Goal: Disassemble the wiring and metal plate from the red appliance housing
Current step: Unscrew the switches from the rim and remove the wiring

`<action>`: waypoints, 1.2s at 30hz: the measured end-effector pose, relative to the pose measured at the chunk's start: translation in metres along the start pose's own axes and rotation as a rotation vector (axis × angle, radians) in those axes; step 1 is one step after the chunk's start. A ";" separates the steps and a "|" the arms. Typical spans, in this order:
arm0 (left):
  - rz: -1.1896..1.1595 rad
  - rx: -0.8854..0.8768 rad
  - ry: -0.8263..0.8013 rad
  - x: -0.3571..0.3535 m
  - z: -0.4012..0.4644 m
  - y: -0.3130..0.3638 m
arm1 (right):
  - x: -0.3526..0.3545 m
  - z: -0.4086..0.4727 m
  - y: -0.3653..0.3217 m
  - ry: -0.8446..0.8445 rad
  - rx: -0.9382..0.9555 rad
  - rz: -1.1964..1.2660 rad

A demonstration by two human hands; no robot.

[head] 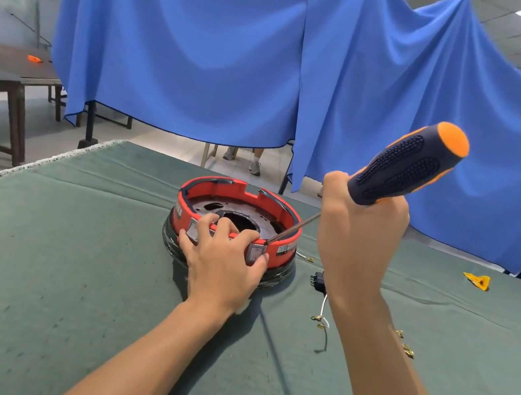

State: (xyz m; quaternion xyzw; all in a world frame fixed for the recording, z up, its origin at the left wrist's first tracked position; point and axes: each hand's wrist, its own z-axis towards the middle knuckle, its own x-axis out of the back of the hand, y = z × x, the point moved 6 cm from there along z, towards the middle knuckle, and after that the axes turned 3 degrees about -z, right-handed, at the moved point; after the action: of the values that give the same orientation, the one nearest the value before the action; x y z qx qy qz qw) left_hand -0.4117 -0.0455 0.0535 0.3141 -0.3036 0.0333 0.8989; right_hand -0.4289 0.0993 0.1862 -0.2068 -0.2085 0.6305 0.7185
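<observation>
Left hand [224,257] grips red housing [285,214] near rim; right hand [359,228] holds screwdriver [407,167]. Advise: keep tip seated at rim, lever gently.

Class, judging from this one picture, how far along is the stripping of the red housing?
Done: loose wiring already lies on the cloth beside the housing. In hand: the left hand grips the near rim while the right hand sets the screwdriver tip there. Left: the metal plate is still inside.

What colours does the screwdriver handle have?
Dark navy with orange on the handle, best seen in the head view.
</observation>
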 end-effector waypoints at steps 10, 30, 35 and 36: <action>0.035 -0.026 -0.069 0.002 -0.002 -0.003 | -0.042 0.038 -0.011 -0.120 -0.033 -0.248; -0.117 0.012 -0.088 0.006 0.001 -0.007 | -0.101 0.082 0.048 -0.227 -0.324 -0.364; -0.133 -0.006 -0.029 0.013 0.003 -0.008 | -0.093 0.076 0.034 -0.191 -0.253 -0.352; -0.141 -0.004 -0.009 0.015 0.004 -0.009 | -0.088 0.074 0.027 -0.177 -0.217 -0.347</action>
State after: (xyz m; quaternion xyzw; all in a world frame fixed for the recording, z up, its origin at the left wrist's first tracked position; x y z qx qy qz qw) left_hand -0.3990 -0.0575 0.0598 0.3333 -0.2846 -0.0322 0.8983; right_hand -0.5031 0.0177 0.2282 -0.1877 -0.3701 0.4871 0.7685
